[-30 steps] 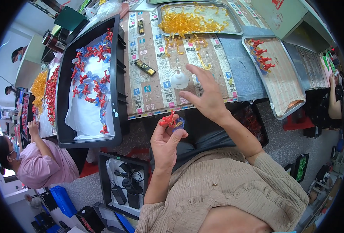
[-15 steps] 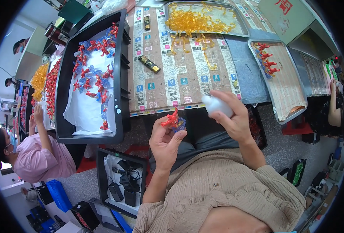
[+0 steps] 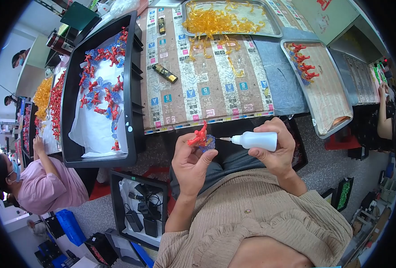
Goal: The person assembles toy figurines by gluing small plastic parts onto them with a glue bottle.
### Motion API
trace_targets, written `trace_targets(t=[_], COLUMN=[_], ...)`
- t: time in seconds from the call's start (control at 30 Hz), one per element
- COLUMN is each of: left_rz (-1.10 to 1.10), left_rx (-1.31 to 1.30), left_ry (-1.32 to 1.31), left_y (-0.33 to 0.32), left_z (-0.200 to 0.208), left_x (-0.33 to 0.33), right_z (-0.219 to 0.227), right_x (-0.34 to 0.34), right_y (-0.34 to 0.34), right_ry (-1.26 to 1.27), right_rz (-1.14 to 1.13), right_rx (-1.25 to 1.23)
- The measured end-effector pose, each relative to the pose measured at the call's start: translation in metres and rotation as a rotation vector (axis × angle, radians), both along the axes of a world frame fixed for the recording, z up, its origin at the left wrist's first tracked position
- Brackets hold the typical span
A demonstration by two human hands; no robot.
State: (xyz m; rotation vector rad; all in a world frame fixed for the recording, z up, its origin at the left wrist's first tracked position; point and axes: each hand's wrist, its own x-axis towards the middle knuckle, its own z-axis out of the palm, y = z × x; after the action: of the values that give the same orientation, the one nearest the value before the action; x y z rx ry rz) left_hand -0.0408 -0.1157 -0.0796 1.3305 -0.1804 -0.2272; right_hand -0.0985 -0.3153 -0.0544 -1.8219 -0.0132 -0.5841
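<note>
Between the thumb and fingers of my left hand (image 3: 190, 161) is a small red figurine (image 3: 199, 135) with a translucent blue piece (image 3: 208, 144) joined to it. My right hand (image 3: 277, 149) grips a white squeeze bottle (image 3: 256, 140), held sideways. Its thin nozzle tip points left and reaches the blue piece or stops just short; I cannot tell which. Both hands are above my lap, in front of the table edge. Left of them, a black tray (image 3: 135, 89) lined with white sheet holds several similar red and blue figurines (image 3: 113, 94).
A metal tray (image 3: 276, 29) of yellow translucent pieces (image 3: 216, 21) lies at the far side, some hanging over its rim. Two black tubes (image 3: 164, 73) rest on the table. Another tray (image 3: 329, 89) at right bears several red figurines. Below left, a bin (image 3: 146, 214) contains power adapters. Co-workers sit at both sides.
The bottle in my right hand has turned from a blurred tilt to lying sideways, its nozzle now at the blue piece. My left hand keeps its hold on the figurine. The view has shifted slightly.
</note>
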Motion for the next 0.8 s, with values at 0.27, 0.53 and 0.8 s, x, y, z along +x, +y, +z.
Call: trace_targets(t=[0.27,0.53,0.8], left_rz=[-0.015,-0.022,-0.010], left_rx=[-0.011,-0.024,-0.034], left_ry=[0.019,0.044,0.063], left_y=[0.0009,0.0025,0.0042], left_z=[-0.0014,-0.0006,-0.0032], left_x=[-0.0015,-0.0021,-0.0019], right_z=[0.0008,0.0004,0.0018], right_x=[-0.0006,0.0001,0.0006], right_y=[0.0013,0.0022,0.0019], right_ry=[0.006,0.020,0.017], right_rz=[-0.001,0.005,0.005], right_rx=[-0.020,-0.039,-0.066])
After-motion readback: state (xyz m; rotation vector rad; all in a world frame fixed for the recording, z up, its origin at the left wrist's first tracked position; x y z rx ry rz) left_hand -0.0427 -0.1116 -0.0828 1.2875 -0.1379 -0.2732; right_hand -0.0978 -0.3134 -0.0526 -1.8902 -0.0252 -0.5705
